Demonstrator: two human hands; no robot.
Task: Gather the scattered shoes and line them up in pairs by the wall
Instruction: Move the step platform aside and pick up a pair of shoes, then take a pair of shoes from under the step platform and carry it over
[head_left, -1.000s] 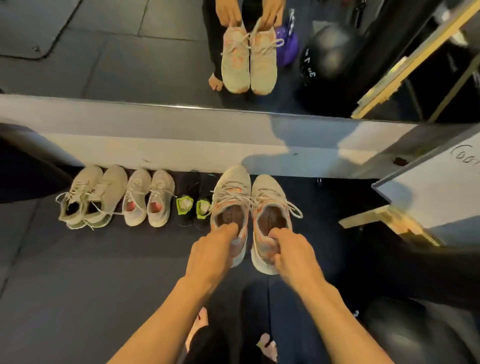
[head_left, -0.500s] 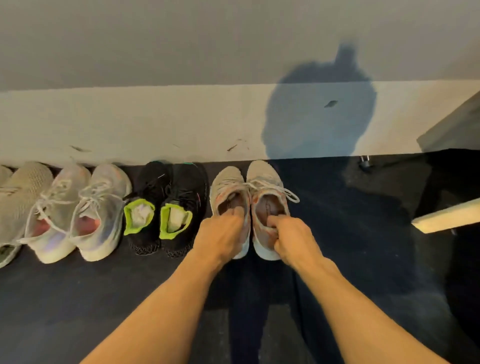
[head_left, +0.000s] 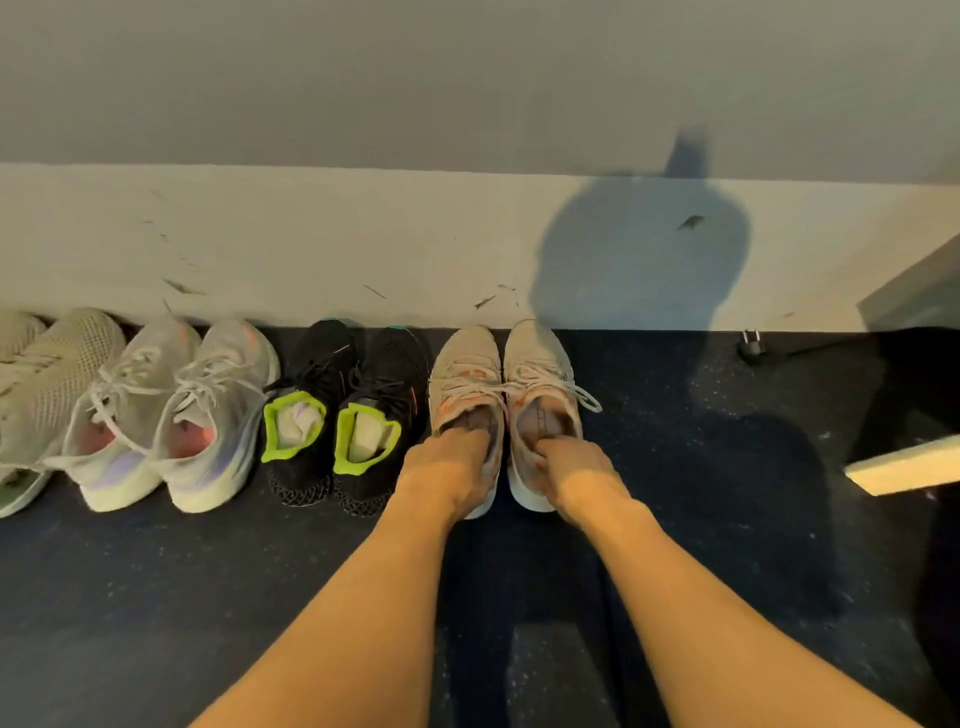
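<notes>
The left grip (head_left: 448, 470) curls its fingers into the heel opening of the left tan shoe (head_left: 464, 382). The right grip (head_left: 574, 470) pinches the heel of the right tan shoe (head_left: 540, 371). Both shoes stand side by side on the floor (head_left: 156, 597), toes at 12 o'clock, just beside the wall (head_left: 337, 249). At their 9 o'clock stands the black pair (head_left: 332, 374), then the white pair (head_left: 171, 374).

Four pairs stand in a row on the dark speckled rubber floor (head_left: 156, 597), toes against the pale scuffed wall (head_left: 311, 234). From left to right they are cream knit trainers (head_left: 57, 374), white laced trainers (head_left: 223, 374), black mesh trainers with lime collars (head_left: 322, 358) and beige knit trainers with orange trim (head_left: 467, 358). The left hand (head_left: 447, 470) and right hand (head_left: 579, 470) grip the last pair's near heels. A black plug (head_left: 750, 345) lies further right.
</notes>
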